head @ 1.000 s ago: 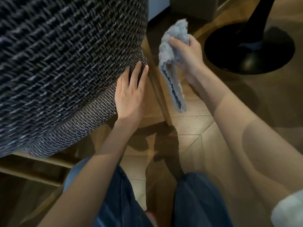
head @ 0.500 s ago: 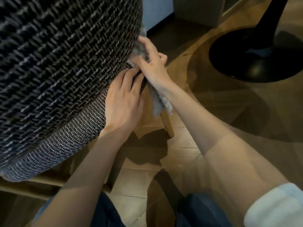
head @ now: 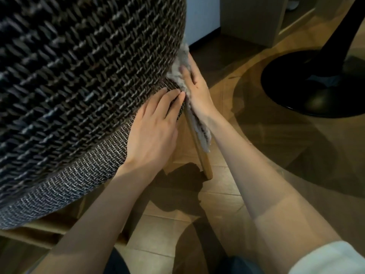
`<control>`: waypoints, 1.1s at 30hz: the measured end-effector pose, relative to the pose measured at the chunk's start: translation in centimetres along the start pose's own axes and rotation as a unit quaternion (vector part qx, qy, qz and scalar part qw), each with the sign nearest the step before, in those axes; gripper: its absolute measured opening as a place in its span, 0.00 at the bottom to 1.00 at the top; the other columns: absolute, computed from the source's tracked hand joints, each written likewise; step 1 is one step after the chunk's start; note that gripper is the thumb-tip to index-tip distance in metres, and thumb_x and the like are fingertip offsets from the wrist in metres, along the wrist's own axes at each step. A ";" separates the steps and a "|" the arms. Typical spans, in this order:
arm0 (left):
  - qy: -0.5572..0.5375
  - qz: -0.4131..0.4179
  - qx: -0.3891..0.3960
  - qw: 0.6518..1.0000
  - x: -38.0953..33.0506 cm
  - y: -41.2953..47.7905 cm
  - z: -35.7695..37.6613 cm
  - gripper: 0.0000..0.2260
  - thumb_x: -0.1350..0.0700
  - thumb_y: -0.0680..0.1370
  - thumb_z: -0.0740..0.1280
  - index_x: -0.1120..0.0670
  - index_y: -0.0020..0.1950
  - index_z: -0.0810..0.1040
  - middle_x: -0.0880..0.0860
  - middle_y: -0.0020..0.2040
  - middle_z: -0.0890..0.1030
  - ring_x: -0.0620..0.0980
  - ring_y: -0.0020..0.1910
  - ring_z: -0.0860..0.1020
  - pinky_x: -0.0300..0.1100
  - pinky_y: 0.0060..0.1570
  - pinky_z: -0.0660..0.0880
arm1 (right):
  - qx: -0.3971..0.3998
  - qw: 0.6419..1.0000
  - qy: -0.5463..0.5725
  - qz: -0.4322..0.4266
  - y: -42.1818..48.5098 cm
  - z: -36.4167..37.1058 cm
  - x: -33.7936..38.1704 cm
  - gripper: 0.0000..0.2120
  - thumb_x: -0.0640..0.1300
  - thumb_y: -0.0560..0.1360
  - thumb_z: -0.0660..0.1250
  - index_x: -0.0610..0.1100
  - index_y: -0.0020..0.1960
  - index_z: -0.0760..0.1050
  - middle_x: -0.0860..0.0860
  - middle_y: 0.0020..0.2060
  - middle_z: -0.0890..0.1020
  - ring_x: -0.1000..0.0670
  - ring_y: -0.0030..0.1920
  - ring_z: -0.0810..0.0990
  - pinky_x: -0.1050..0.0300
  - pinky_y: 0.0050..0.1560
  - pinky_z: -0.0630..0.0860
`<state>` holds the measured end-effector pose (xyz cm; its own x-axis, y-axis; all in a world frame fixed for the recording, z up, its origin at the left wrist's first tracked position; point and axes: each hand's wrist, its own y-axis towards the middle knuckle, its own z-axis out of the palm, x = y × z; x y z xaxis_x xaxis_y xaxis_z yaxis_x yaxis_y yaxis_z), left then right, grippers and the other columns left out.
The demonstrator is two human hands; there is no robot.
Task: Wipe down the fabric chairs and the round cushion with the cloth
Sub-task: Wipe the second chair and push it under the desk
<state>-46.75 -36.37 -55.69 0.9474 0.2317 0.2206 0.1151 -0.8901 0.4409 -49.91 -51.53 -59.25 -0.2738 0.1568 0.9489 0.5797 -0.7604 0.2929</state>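
A fabric chair [head: 83, 91] in dark woven tweed fills the left and top of the head view, seen from behind and very close. My left hand [head: 156, 131] lies flat on its lower right edge, fingers together, holding nothing. My right hand [head: 195, 89] presses a grey fluffy cloth [head: 182, 62] against the chair's right side; the cloth's tail [head: 201, 135] hangs down past my wrist. Most of the cloth is hidden between palm and fabric.
A light wooden chair leg [head: 203, 157] slants down to the wood-pattern floor [head: 256, 139] just under my hands. A black round pedestal base [head: 316, 84] stands at the right. A cabinet [head: 250, 18] sits at the back. My knees are at the bottom edge.
My right hand brought the cloth from mid-air on the right onto the chair's side, and now it has slid lower along it. My left hand stays on the chair.
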 end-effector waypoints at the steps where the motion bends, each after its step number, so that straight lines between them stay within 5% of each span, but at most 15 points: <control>1: -0.001 0.002 0.000 1.000 0.0 0.0 0.0 0.25 0.64 0.76 0.65 0.61 0.73 0.67 0.57 0.70 0.71 0.57 0.71 0.66 0.51 0.72 0.62 | -0.008 0.999 -0.030 0.006 -0.4 -0.3 -1.1 0.21 0.43 0.84 0.55 0.42 0.75 0.61 0.47 0.72 0.68 0.52 0.71 0.67 0.63 0.70 0.63; 4: -0.011 0.006 0.004 1.000 0.1 0.2 0.1 0.24 0.64 0.77 0.64 0.61 0.73 0.67 0.58 0.70 0.71 0.57 0.72 0.65 0.53 0.72 0.61 | -0.002 0.991 -0.133 0.017 -3.2 -0.9 -5.6 0.21 0.40 0.83 0.55 0.37 0.75 0.59 0.41 0.71 0.69 0.48 0.71 0.68 0.55 0.72 0.65; 9: 0.001 0.017 0.020 1.000 0.2 0.1 0.2 0.25 0.64 0.77 0.63 0.61 0.74 0.65 0.58 0.72 0.69 0.58 0.74 0.63 0.54 0.73 0.59 | -0.026 0.984 -0.175 0.008 -6.5 0.0 -8.7 0.35 0.41 0.79 0.65 0.47 0.78 0.49 0.46 0.74 0.62 0.49 0.73 0.64 0.47 0.73 0.64; 14: 0.035 0.040 0.015 0.998 0.2 -0.1 0.3 0.24 0.62 0.79 0.57 0.61 0.75 0.62 0.57 0.74 0.66 0.57 0.75 0.61 0.53 0.75 0.56 | -0.042 0.962 -0.267 -0.048 -4.4 0.5 -6.8 0.40 0.33 0.75 0.67 0.44 0.78 0.48 0.42 0.70 0.64 0.43 0.70 0.67 0.49 0.66 0.69; 17: 0.016 0.034 0.006 0.999 0.1 0.0 0.3 0.24 0.64 0.79 0.61 0.61 0.75 0.64 0.57 0.74 0.67 0.57 0.75 0.61 0.53 0.75 0.56 | -0.053 0.968 -0.241 -0.050 -5.2 0.5 -7.9 0.38 0.38 0.77 0.67 0.47 0.78 0.48 0.45 0.72 0.63 0.47 0.70 0.67 0.53 0.67 0.68; 21: 0.026 0.037 0.007 0.999 -0.1 -0.1 0.2 0.25 0.65 0.78 0.63 0.61 0.75 0.63 0.56 0.74 0.66 0.57 0.75 0.61 0.52 0.74 0.56 | -0.028 0.970 -0.240 -0.023 -7.7 -0.4 -12.2 0.30 0.49 0.79 0.59 0.58 0.77 0.50 0.49 0.73 0.64 0.50 0.72 0.66 0.45 0.70 0.68; 25: 0.054 0.042 0.011 0.998 -0.2 -0.1 0.5 0.27 0.66 0.77 0.64 0.61 0.75 0.63 0.56 0.74 0.66 0.58 0.75 0.61 0.53 0.74 0.57 | -0.037 0.951 -0.299 0.065 -12.1 -2.2 -17.5 0.19 0.55 0.82 0.54 0.50 0.70 0.67 0.52 0.59 0.79 0.57 0.58 0.79 0.65 0.57 0.75; 29: 0.045 0.039 0.009 0.998 -0.4 0.1 0.4 0.26 0.67 0.76 0.63 0.61 0.75 0.64 0.56 0.74 0.67 0.58 0.75 0.61 0.53 0.74 0.57 | -0.018 0.944 -0.266 0.193 -13.4 -2.7 -18.7 0.06 0.41 0.83 0.57 0.45 0.57 0.71 0.53 0.43 0.76 0.56 0.43 0.75 0.71 0.38 0.73; 33: 0.043 0.036 0.014 0.998 -0.4 0.1 0.4 0.25 0.68 0.77 0.62 0.61 0.74 0.65 0.57 0.74 0.67 0.59 0.74 0.62 0.52 0.74 0.56 | -0.023 0.956 -0.238 0.171 -12.7 -2.7 -16.2 0.15 0.36 0.84 0.51 0.38 0.68 0.67 0.48 0.57 0.75 0.57 0.52 0.75 0.74 0.47 0.73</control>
<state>-46.97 -36.65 -56.08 0.9249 0.1988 0.3241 0.0576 -0.9158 0.3975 -54.94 -46.08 -78.65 0.3120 0.1543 0.9375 0.5352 -0.8438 -0.0393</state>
